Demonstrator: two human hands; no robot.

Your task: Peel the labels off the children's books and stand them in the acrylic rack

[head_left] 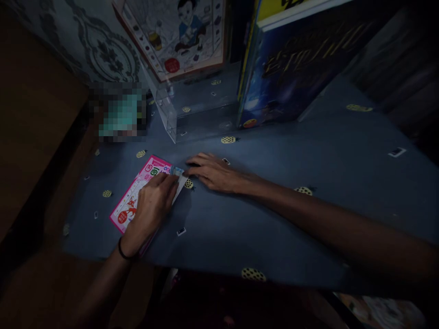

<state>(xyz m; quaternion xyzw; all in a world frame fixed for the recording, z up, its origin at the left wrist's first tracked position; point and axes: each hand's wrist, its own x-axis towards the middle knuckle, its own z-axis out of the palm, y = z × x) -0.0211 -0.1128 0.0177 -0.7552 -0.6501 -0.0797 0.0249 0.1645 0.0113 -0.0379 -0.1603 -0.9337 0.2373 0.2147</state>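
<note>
A pink picture booklet [118,212] with Chinese characters and a small orange animal on its cover lies slanted on the table. My left hand [156,196], a dark band at the wrist, rests on top of the booklet and hides much of its cover. Its fingers lie along the cover towards the upper right corner. There, a small pale blue strip [177,171] shows close to the fingertips. My right hand [211,171] is low over the table with its fingers stretched apart. Its fingertips reach the booklet's upper right corner; a firm hold cannot be made out.
A blue cloth with yellow pineapples covers the table [274,224]. Behind my hands stands a clear acrylic holder [171,121] with a colouring book [202,50]. To its right, thick dark blue books [291,73] stand upright. A blurred-out teal thing [120,114] sits at the back left.
</note>
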